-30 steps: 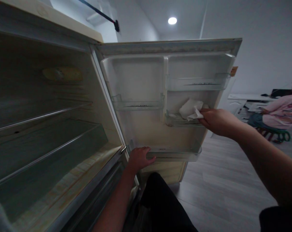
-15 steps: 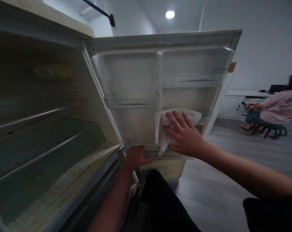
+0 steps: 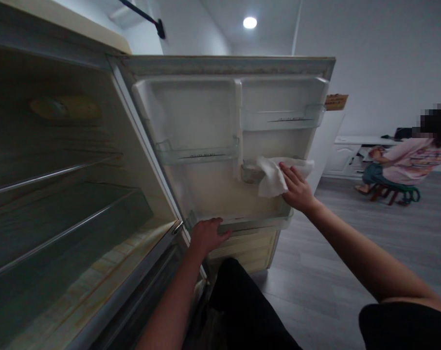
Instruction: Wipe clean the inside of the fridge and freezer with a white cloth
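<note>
A fridge door [image 3: 209,189] stands swung out before me, with clear plastic bins along its inner side. My right hand [image 3: 298,188] presses a crumpled white cloth [image 3: 273,180] over the front of the small middle bin [image 3: 251,173] on the door's right half. Its fingers lie together on the cloth, and part of the bin is hidden. Lower down, my left hand [image 3: 208,236] is beside the wide bottom bin [image 3: 256,222], thumb and fingers apart with nothing in them. Whether it touches the bin I cannot tell.
On the left is the fridge interior [image 3: 132,112] with glass shelves [image 3: 78,218] and a stained lower ledge [image 3: 92,277]. A person [image 3: 406,160] sits on a stool [image 3: 397,191] at the right, near a white cabinet [image 3: 339,160]. My knee [image 3: 238,301] is below the door.
My right hand has moved right with the cloth, from the door's middle divider to its outer edge. The left hand stays nearly in place. The view has shifted slightly.
</note>
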### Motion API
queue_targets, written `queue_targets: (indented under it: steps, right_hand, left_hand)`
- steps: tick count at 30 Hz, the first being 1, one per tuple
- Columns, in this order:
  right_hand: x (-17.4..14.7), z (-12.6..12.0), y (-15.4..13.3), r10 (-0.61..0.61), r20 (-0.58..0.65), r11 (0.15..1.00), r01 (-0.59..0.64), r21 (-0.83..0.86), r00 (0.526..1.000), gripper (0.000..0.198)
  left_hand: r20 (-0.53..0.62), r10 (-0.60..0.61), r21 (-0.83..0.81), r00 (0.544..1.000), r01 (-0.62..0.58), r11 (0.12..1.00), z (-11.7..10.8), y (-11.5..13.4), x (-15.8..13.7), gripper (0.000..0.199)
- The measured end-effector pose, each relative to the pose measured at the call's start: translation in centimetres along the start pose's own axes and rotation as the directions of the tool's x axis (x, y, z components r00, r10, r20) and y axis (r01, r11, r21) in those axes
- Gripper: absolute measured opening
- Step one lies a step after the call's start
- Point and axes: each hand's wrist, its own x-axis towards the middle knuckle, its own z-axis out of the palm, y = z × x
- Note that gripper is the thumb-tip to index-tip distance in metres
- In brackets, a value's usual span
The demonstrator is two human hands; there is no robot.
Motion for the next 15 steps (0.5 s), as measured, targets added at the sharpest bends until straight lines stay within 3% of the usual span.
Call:
queue_targets:
  steps: [2,4,5,7,9,11,13,15]
  right_hand:
    - [-1.7,0.3,1.6,0.025,-0.143,0.998,-0.016,0.065,0.989,0.034]
    - [-3.3,0.6,2.0,0.123,-0.302,0.988,-0.088,0.129,0.945,0.027]
    - [-4.0,0.8,1.6,0.215,-0.373,0.973,-0.166,0.160,0.902,0.024]
    - [-4.7,1.6,0.0,0.461,-0.463,0.886,-0.368,0.281,0.757,0.023]
    - [-4.3,2.6,-2.6,0.699,-0.399,0.709,-0.502,0.495,0.593,0.030]
    - [-2.7,3.7,-5.4,0.842,-0.218,0.478,-0.496,0.725,0.493,0.040]
    - [-0.2,4.6,-8.0,0.883,-0.005,0.219,-0.402,0.889,0.470,0.045]
    - [2.7,5.1,-10.1,0.849,0.200,-0.062,-0.283,0.957,0.488,0.043]
  left_hand:
    - [-0.001,-0.014,0.014,1.000,0.014,1.000,0.2,0.3,0.4,0.058]
    - [0.002,-0.026,0.026,1.000,0.026,0.999,0.3,0.6,0.7,0.058]
    - [0.002,-0.028,0.028,1.000,0.028,0.999,0.4,0.7,0.8,0.058]
    - [0.003,-0.023,0.030,1.000,0.023,0.999,0.5,0.7,0.8,0.058]
    - [0.000,-0.025,0.030,1.000,0.025,0.999,0.5,0.7,0.7,0.059]
    - [-0.006,-0.030,0.025,1.000,0.030,0.999,0.4,0.6,0.6,0.060]
    - [-0.003,-0.027,0.019,1.000,0.027,0.999,0.3,0.5,0.4,0.060]
    - [0.011,-0.013,0.018,1.000,0.013,1.000,0.1,0.4,0.3,0.059]
